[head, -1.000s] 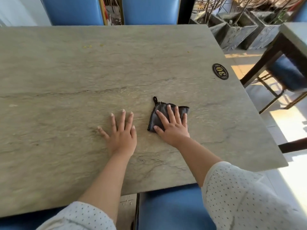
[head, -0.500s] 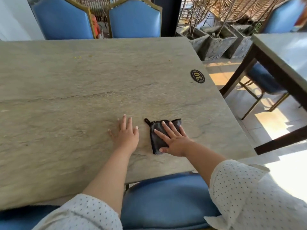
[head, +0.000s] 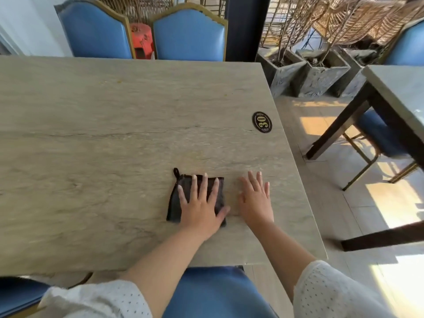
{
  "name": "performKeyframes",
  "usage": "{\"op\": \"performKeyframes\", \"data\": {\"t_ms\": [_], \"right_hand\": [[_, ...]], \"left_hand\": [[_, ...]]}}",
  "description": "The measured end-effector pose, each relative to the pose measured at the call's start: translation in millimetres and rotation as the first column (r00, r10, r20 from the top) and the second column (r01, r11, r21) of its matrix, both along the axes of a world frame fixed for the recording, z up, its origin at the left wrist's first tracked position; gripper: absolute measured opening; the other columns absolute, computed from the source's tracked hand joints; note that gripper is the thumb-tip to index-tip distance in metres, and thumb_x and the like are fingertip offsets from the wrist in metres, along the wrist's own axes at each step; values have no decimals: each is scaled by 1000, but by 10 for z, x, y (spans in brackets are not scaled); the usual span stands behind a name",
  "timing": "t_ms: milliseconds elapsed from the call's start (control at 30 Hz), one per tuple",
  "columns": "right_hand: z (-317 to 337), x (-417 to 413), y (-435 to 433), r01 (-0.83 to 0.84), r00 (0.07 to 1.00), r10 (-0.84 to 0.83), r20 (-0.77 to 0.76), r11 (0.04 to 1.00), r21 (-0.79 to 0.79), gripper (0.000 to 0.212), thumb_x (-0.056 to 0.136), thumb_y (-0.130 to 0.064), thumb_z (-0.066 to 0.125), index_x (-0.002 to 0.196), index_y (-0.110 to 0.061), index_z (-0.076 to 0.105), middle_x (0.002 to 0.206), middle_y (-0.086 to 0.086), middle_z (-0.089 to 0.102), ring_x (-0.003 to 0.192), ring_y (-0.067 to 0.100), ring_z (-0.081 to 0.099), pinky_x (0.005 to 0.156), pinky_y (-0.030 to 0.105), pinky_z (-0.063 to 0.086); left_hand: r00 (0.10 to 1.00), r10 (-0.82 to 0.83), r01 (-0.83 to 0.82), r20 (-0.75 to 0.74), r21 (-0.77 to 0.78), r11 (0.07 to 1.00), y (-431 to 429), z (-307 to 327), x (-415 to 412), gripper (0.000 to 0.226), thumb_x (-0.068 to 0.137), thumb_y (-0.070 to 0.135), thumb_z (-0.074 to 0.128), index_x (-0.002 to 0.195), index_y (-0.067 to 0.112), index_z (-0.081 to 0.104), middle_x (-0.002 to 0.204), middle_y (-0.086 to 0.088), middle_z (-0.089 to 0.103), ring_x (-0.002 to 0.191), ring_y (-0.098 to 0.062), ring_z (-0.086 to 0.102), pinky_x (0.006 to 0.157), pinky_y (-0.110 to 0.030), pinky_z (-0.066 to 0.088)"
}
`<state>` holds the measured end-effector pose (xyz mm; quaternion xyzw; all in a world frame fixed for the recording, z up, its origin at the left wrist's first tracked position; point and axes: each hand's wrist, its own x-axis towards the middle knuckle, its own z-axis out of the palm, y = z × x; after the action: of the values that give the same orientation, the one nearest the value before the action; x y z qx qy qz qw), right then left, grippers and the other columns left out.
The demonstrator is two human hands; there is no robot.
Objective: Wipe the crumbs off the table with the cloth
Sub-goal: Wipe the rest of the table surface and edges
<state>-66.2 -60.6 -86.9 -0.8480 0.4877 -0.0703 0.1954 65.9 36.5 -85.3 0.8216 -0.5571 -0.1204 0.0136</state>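
Note:
A small dark folded cloth [head: 175, 203] with a hanging loop lies on the grey stone table [head: 114, 134], near its front right part. My left hand [head: 202, 207] presses flat on the cloth, fingers straight and spread. Just to the right of the cloth, my right hand [head: 255, 198] rests flat on the bare tabletop with straight fingers, apart from the cloth. A few tiny yellowish crumbs [head: 119, 81] show far back on the table.
An oval black number badge [head: 262, 122] sits near the table's right edge. Two blue chairs [head: 189, 33] stand at the far side, and a blue seat [head: 215, 292] is below the near edge. To the right stand another table [head: 399, 88] and stone planters [head: 282, 70].
The cloth has changed hands: my right hand was pressing it and now lies on the table to its right, while my left hand has come onto the cloth.

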Motion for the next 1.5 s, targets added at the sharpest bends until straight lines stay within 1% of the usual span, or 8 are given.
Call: {"op": "performKeyframes", "data": {"t_ms": [67, 200, 400, 667, 933, 1200, 1400, 1500], "right_hand": [[-96, -97, -37, -35, 999, 34, -13, 999, -12, 51, 101, -24, 28, 151, -19, 19, 161, -1, 4, 147, 18, -11, 118, 36, -11], [-174, -156, -53, -78, 997, 78, 10, 996, -32, 51, 102, -29, 26, 151, -19, 17, 160, 0, 6, 147, 17, -8, 118, 34, -10], [-170, -170, -58, -79, 997, 80, 16, 996, -29, 51, 102, -30, 28, 151, -20, 19, 160, 0, 8, 148, 18, -5, 119, 33, -9], [-16, -167, -238, -78, 996, 82, 20, 986, -149, 40, 95, -24, 43, 134, -27, 50, 147, -1, 41, 138, 21, 31, 112, 37, 22], [-43, -243, -1145, -183, 983, 177, -58, 974, -131, 48, 98, -20, 33, 146, -22, 29, 159, 6, 14, 148, 23, -5, 120, 41, -5], [-171, -449, -1788, -443, 888, 449, 95, 893, -75, 44, 98, -28, 30, 140, -21, 43, 152, 5, 35, 145, 23, 18, 119, 41, 18], [-30, -341, -1993, -491, 868, 497, 7, 858, -150, 38, 89, -15, 47, 125, -25, 52, 128, -1, 49, 122, 26, 41, 102, 37, 31], [-32, -180, -2117, -527, 848, 527, -47, 832, -172, 36, 91, -20, 45, 126, -23, 50, 138, 6, 41, 134, 32, 29, 112, 43, 23]], "left_hand": [[994, -75, 71, 85, 57, 996, 95, -31, -180, 77, 88, 72, 8, 147, 33, -23, 154, -2, -31, 143, -31, -26, 108, -67, -16], [953, -278, 274, 119, 42, 961, 246, -44, -58, 76, 85, 77, 6, 146, 40, -22, 159, 4, -23, 145, -26, -23, 107, -71, -5], [977, 197, -204, 84, 81, 976, 119, -1, 267, 78, 84, 76, 3, 147, 38, -21, 159, 0, -22, 144, -33, -22, 109, -70, -1], [997, 15, -24, 77, 116, 993, 31, 14, -248, 65, 88, 63, -6, 144, 37, -26, 157, 0, -29, 143, -32, -25, 108, -71, -2], [918, 382, -384, 109, 4, 923, -972, -99, -83, 64, 92, 65, 4, 149, 40, -11, 162, 3, -10, 147, -31, -13, 108, -72, 1], [836, 532, -528, 133, -67, 847, -1528, -167, -585, 64, 92, 63, 3, 150, 40, -8, 162, 3, -6, 148, -31, -5, 113, -65, 6], [836, 530, -493, 140, -230, 839, -1519, -213, -976, 53, 95, 59, 24, 146, 45, 27, 154, -11, 27, 143, -37, 22, 110, -66, 15], [731, 670, -634, 128, -235, 737, -1603, -214, -850, 51, 95, 59, 24, 145, 49, 27, 151, -16, 30, 142, -44, 18, 110, -69, 10]]}}
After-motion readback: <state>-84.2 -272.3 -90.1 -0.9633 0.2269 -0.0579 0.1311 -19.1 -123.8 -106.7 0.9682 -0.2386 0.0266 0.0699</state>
